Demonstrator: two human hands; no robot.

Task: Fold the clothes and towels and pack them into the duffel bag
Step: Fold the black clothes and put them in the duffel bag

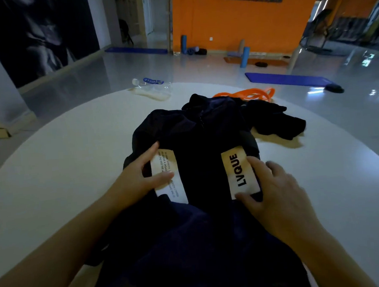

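Head view: duffel bag (197,143) (dark, LVQUE-labelled) sits between left hand (139,176) and right hand (274,189), straight fingers touching it.

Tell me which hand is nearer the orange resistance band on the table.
Right. The right hand rests at the LVQUE label on the dark bag, on the same side as the orange resistance band beyond it. The left hand is across the bag, farther away.

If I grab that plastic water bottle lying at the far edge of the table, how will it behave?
The water bottle lies on its side on the table, so a push would probably roll it. It looks clear and mostly empty, so it is likely light. Its thin walls look crumpled, so it may buckle when squeezed.
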